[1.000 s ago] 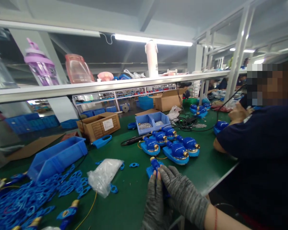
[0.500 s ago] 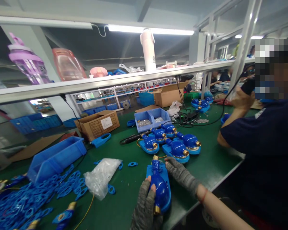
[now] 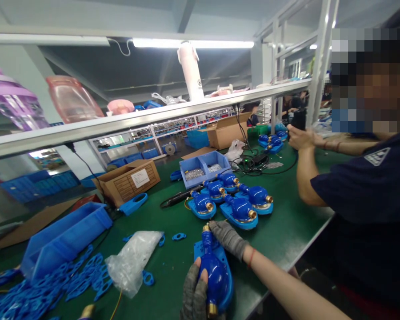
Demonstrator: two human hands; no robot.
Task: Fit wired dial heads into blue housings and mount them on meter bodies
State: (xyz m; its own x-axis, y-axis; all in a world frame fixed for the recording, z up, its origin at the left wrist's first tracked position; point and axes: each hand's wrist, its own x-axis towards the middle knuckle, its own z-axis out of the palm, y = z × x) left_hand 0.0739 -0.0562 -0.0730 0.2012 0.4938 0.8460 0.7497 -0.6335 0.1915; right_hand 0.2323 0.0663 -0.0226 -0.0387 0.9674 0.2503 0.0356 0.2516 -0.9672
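Observation:
A blue, bulb-shaped metal part with brass ends point(image 3: 216, 275) lies on a light-blue base near the front edge of the green table. My left hand point(image 3: 194, 289), in a grey fingerless glove, rests against its left side with the fingers apart. My right hand point(image 3: 228, 238), gloved the same way, has its fingertips at the upper brass end; what they hold, if anything, is hidden. Beyond it stand several similar blue assemblies point(image 3: 242, 209). A clear plastic bag point(image 3: 133, 262) lies to the left.
Loose blue rings point(image 3: 70, 275) are heaped at the left beside a blue bin point(image 3: 66, 240). A divided tray of small parts point(image 3: 205, 169) and a cardboard box point(image 3: 130, 180) stand farther back. A person's arm point(image 3: 308, 171) reaches over the table at right.
My right hand has moved left onto the upper end of the blue part. The view has shifted right. The other person's hands are now farther forward, around something dark.

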